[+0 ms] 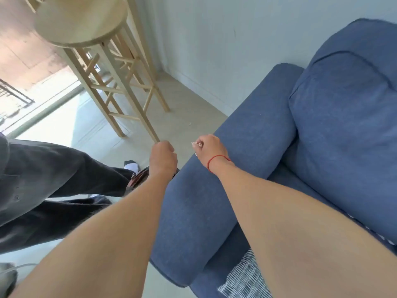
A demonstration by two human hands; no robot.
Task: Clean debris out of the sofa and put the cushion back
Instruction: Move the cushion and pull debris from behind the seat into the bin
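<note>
A blue sofa fills the right side, its armrest (214, 190) running under my arms and its back cushion (348, 117) behind. My right hand (209, 148), with a red thread on the wrist, hovers past the armrest's outer edge and pinches small pale bits of debris (196, 144) in its fingertips. My left hand (162, 158) is a closed fist over the floor just left of the armrest; what it holds, if anything, is hidden. A striped grey-white cloth (245, 280) lies on the seat at the bottom. A small pale crumb (190, 124) lies on the floor.
A tall light wooden stool (96, 39) stands on the pale floor left of the sofa, near the white wall (214, 39). My legs in dark trousers (53, 179) and a socked foot (132, 166) are at the left. A bright window (43, 108) reaches the floor.
</note>
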